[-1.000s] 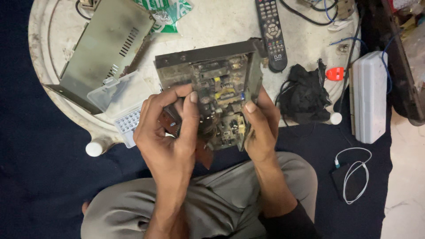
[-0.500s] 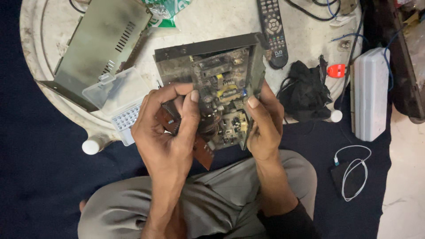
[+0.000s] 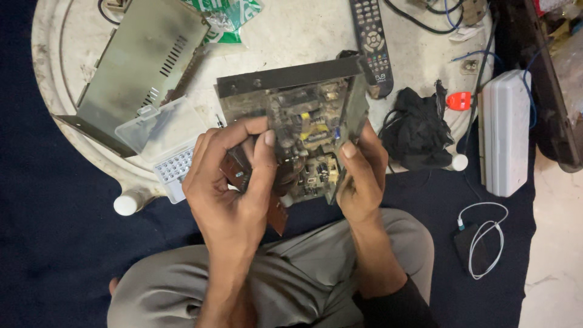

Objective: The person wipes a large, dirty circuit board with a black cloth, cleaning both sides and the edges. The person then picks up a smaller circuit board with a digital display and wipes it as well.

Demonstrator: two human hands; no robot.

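Grimy metal chassis [image 3: 291,82] with its circuit board [image 3: 306,140] sits up off the round table [image 3: 303,36], over my lap; left hand [image 3: 234,182] and right hand [image 3: 361,173] clamp its sides. Stiff, light, fragile parts, I judge: edges only.

Opened set-top box chassis [image 3: 291,97]: dull, grimy sheet metal around a dusty circuit board [image 3: 306,140] with matt components. Detached cover [image 3: 136,67]: brushed grey metal, slotted, smudged; beside it a clear, glossy plastic case [image 3: 161,127]. Round tabletop [image 3: 303,36]: scuffed, stained white plastic; remote control [image 3: 371,42]: black matt plastic.
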